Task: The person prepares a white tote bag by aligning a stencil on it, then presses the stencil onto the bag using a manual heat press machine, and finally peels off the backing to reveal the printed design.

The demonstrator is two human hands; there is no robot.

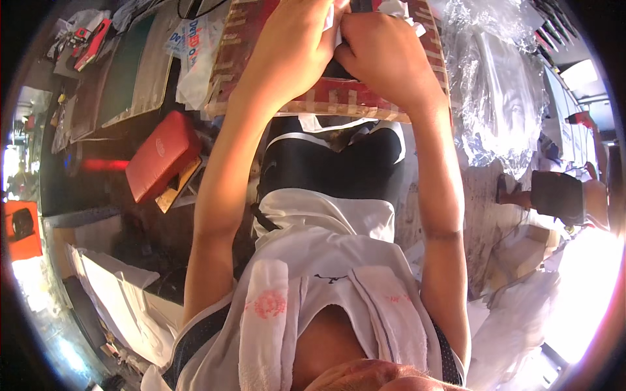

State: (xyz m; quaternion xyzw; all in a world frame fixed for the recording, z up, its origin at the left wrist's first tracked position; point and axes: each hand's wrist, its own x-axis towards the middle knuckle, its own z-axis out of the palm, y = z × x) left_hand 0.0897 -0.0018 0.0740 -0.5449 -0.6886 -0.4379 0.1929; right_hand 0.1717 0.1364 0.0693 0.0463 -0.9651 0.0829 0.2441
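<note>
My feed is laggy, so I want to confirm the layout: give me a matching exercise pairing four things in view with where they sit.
Things:
1. red case
2. clear plastic sheet
3. white towel
4. red patterned board

Places:
A. under both hands, at the top middle
B. draped around the person's neck, near the bottom
C. to the person's left, on the dark surface
D. to the person's right, crumpled near the top

Pairs: 1-C, 2-D, 3-B, 4-A.

The left hand and right hand press together on white material over the board.
</note>
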